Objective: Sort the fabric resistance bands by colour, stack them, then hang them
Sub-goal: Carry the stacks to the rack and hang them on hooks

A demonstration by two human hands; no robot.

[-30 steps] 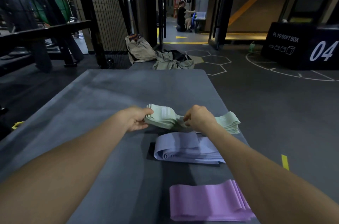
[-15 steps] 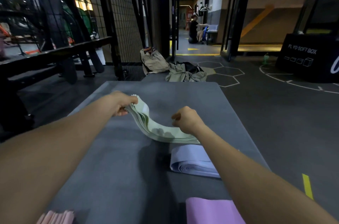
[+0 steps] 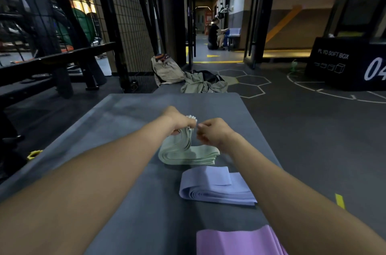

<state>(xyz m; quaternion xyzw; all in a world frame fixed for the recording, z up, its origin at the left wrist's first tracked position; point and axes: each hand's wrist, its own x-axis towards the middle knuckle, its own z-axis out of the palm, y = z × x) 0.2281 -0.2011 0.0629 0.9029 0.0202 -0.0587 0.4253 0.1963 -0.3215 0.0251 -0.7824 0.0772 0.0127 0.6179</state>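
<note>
From the head view, both bare arms reach out over a grey mat (image 3: pixel 129 113), and the hands meet near its middle. The left hand (image 3: pixel 177 120) is curled around one end of the stack of green bands (image 3: pixel 186 153), lifting that end so the layers fan upward, their pale edges showing just above the knuckles. The right hand (image 3: pixel 213 132) sits just beside it, fingers curled in toward the same raised end; it seems to pinch the edges, though the motion blur there keeps me from being sure of the contact. The rest of the green stack lies flat on the mat, below and slightly right of the hands.

Closer to the person than the hands, under the right forearm, lies a folded stack of lavender-blue bands (image 3: pixel 215 188). Nearer still, at the bottom edge, a stack of pink-purple bands (image 3: pixel 236 242) is partly cut off.

Beyond the hands, past the mat's far edge, a beige bag (image 3: pixel 167 71) and a heap of clothing (image 3: pixel 203 84) lie on the floor. Far to the right stands a black plyo box (image 3: pixel 344 65). A person (image 3: pixel 214 34) sits down the corridor.
</note>
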